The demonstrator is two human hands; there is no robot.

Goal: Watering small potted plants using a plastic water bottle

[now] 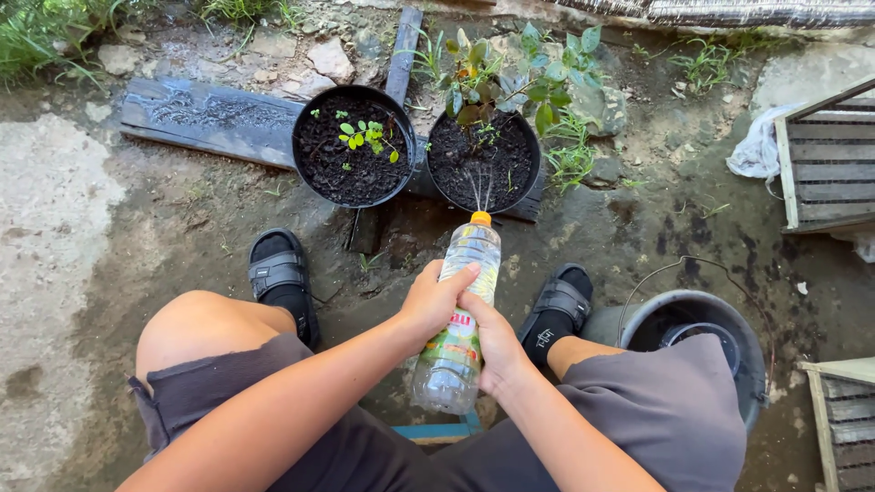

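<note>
Left hand (436, 299) and right hand (497, 344) make one grip, clamped together round the clear plastic bottle (458, 314), its orange cap (480, 218) spraying thin jets forward. Squeeze too hard, I'd judge, and soil washes out. Ahead-left of the grip, a black pot (354, 146) holds dark soil and small seedlings; straight ahead, another pot (483, 162) carries a leafy plant; right, a grey bucket (729, 333).

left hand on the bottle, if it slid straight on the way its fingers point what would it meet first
The left hand wraps the clear plastic bottle, fingers pointing across to the right. Going straight on, it would most likely first meet the right hand on the bottle's far side, then the right sandalled foot; depth is uncertain.
</note>
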